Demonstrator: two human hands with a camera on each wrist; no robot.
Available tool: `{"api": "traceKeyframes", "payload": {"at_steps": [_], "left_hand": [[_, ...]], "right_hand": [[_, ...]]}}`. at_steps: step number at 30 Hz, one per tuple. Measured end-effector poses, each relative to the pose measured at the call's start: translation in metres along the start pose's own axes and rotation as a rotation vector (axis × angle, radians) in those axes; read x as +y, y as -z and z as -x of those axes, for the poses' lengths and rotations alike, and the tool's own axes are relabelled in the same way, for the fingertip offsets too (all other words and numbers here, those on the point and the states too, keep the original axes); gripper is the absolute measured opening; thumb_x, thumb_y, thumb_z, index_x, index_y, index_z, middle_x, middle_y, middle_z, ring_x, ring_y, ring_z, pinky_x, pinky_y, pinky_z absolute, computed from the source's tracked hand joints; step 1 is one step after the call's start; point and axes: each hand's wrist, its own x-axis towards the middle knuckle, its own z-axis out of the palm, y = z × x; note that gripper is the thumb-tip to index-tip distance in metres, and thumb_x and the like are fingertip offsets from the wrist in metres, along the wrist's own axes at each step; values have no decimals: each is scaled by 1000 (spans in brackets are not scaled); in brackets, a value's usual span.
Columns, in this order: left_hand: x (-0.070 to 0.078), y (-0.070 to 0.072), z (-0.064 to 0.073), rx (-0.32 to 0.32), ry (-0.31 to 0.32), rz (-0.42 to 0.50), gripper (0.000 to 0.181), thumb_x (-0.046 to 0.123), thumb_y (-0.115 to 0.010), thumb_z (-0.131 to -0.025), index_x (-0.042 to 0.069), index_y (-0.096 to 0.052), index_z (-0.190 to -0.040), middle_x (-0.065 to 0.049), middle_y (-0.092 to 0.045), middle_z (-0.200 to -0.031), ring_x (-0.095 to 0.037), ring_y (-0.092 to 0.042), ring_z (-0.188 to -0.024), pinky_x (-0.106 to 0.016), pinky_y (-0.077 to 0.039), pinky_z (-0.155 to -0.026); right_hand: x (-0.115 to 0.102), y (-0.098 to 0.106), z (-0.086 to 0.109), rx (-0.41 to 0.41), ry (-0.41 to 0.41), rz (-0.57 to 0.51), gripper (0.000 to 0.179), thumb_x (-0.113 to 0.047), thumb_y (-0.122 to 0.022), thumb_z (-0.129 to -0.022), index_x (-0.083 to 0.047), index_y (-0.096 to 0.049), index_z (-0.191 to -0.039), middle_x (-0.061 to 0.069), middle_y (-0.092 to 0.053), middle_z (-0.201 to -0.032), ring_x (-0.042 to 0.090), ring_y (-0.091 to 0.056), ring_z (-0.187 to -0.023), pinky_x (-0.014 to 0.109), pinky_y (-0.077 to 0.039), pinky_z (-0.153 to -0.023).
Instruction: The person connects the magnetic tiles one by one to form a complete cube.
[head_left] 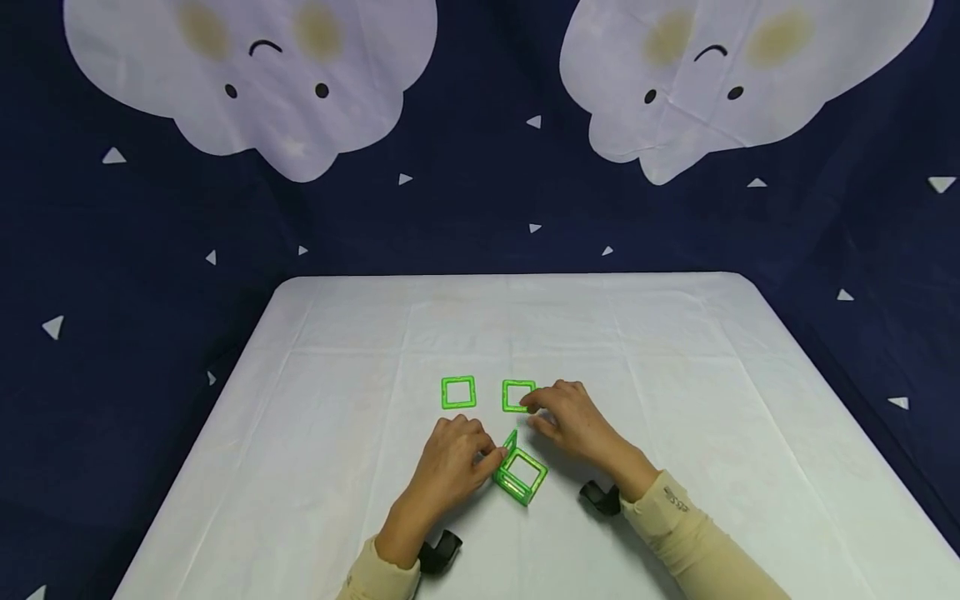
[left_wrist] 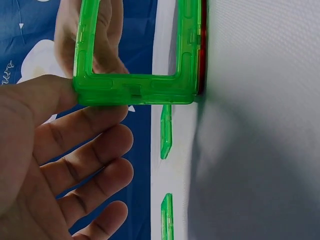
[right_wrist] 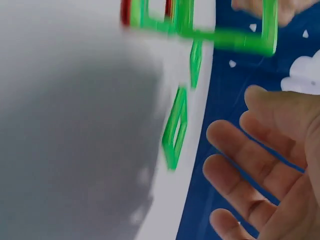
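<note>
Now, left hand (head_left: 453,461): pinches joined green squares (head_left: 513,488), well in from the table's (head_left: 637,350) far edge
Right hand (head_left: 576,421): fingers loosely spread, near right loose square (head_left: 506,397)
Left loose square (head_left: 458,405): nearer that edge

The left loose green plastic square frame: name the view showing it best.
The head view: there the left loose green plastic square frame shows its whole outline, uncovered. The left wrist view has it edge-on, cut by the bottom border; the right wrist view, a narrow slanted sliver.
</note>
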Motion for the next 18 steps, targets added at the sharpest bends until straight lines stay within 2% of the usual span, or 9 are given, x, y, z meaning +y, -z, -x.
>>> {"api": "traceKeyframes", "payload": {"at_steps": [4, 8, 12, 18], "left_hand": [[0, 0, 1, -4, 13, 16, 23, 36, -69, -82, 21, -71, -64, 12, -60, -69, -7, -48, -67, -27, -37, -69], [0, 1, 3, -1, 20, 38, 18, 35, -69, -82, 22, -73, -70, 12, -60, -69, -6, -48, -67, -27, -37, -70], [0, 3, 5, 12, 21, 55, 12, 33, -70, -81, 22, -73, -78, 13, -60, -69, -5, -47, -67, -27, -38, -72], [0, 3, 9, 43, 16, 86, 10, 30, -70, -81, 21, -73, -84, 12, -61, -70, -5, -47, -68, -27, -39, -72]], "right_hand": [[15, 5, -6, -80, -98, 21, 31, -21, -75, -79, -9, -67, -106, 2, -70, -95, 18, -56, -84, 39, -41, -75], [28, 4, -13, -180, -175, 38, 39, -26, -74, -79, -8, -66, -112, 6, -66, -100, 23, -56, -90, 41, -43, -77], [36, 0, -19, -240, -207, 31, 47, -30, -74, -79, -7, -63, -118, 8, -63, -103, 24, -55, -93, 43, -43, -79], [43, -6, -25, -269, -212, 52, 54, -35, -74, -79, -9, -59, -125, 6, -61, -101, 23, -54, -92, 42, -43, -78]]}}
